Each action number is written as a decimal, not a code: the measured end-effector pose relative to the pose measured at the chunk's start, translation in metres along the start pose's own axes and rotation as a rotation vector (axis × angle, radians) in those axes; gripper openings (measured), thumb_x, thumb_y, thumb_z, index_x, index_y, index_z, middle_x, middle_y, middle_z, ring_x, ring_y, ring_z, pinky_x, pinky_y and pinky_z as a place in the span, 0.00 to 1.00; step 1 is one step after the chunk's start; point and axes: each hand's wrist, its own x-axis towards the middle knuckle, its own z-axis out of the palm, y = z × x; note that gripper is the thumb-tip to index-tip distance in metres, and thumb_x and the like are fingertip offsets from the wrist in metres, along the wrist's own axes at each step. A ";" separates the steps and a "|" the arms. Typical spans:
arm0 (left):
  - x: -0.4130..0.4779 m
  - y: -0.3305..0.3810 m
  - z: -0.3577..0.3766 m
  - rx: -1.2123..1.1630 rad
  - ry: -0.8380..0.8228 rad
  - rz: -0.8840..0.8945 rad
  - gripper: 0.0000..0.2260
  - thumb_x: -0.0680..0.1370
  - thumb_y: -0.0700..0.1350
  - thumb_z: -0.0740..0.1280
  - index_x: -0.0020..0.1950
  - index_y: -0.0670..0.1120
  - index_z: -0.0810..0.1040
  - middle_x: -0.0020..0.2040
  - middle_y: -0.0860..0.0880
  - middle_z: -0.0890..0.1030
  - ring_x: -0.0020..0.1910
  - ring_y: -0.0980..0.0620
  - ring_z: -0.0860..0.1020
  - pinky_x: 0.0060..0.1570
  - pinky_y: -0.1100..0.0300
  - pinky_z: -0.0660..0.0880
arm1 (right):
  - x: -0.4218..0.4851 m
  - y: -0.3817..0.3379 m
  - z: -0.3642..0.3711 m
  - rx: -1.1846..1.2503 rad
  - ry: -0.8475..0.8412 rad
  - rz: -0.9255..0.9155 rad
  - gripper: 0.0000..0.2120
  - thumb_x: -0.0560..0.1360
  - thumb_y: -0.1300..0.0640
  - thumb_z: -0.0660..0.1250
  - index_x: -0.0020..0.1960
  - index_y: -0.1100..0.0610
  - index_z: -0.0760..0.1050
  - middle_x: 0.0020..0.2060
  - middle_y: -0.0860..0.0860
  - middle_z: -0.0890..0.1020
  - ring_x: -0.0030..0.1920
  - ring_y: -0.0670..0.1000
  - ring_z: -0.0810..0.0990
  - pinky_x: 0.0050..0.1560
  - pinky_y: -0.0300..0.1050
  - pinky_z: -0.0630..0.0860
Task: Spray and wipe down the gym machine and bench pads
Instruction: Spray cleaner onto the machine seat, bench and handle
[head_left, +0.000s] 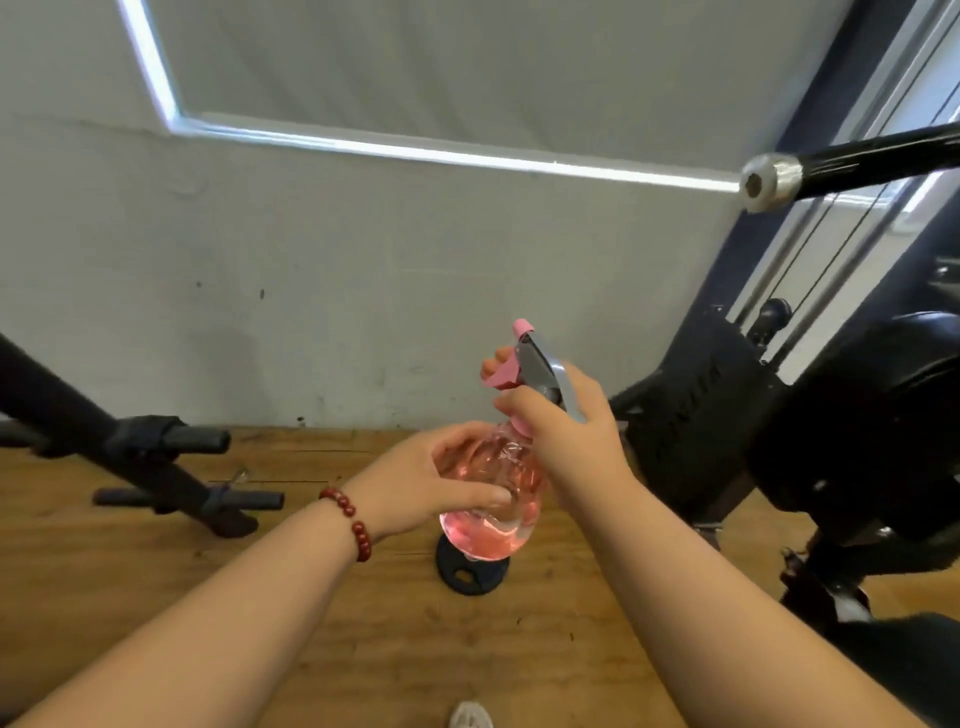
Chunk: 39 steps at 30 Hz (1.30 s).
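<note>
Bare forearms and hands of one person, seen from the wearer's own head.

The left hand (415, 483) and right hand (566, 431) are ungloved, and both arms are bare to the picture's lower edge. The left wrist wears a bracelet (347, 517) of round, glossy dark-red beads (all much the same size). The pale toe of a shoe (470, 716) shows at the bottom edge.

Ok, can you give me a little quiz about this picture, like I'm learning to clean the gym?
1. True or false: nobody is holding the spray bottle.
2. The right hand grips the bottle's: A) round body B) sprayer top C) nothing at all.
3. Fill in: the bead bracelet is on the ____ wrist.
Key: 1 false, the left hand holds its body too; 2 B; 3 left.
</note>
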 end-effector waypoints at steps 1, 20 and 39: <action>0.001 -0.005 -0.004 0.003 0.012 -0.014 0.23 0.69 0.49 0.78 0.60 0.63 0.74 0.56 0.63 0.81 0.56 0.64 0.79 0.61 0.60 0.75 | 0.006 0.004 0.006 0.007 -0.015 0.010 0.13 0.74 0.65 0.69 0.46 0.47 0.82 0.49 0.52 0.85 0.51 0.53 0.83 0.55 0.56 0.79; 0.175 -0.018 -0.086 0.055 -0.048 0.016 0.24 0.68 0.53 0.77 0.60 0.65 0.73 0.56 0.65 0.81 0.56 0.64 0.79 0.61 0.58 0.75 | 0.187 0.029 0.008 -0.021 -0.010 -0.049 0.12 0.75 0.64 0.67 0.51 0.48 0.80 0.48 0.44 0.85 0.47 0.42 0.83 0.49 0.42 0.80; 0.374 0.001 -0.089 0.095 -0.723 0.231 0.23 0.72 0.44 0.75 0.62 0.62 0.73 0.56 0.59 0.82 0.56 0.58 0.81 0.54 0.62 0.78 | 0.264 0.051 -0.035 -0.169 0.597 -0.098 0.13 0.75 0.65 0.68 0.53 0.48 0.76 0.46 0.55 0.79 0.46 0.59 0.79 0.46 0.57 0.80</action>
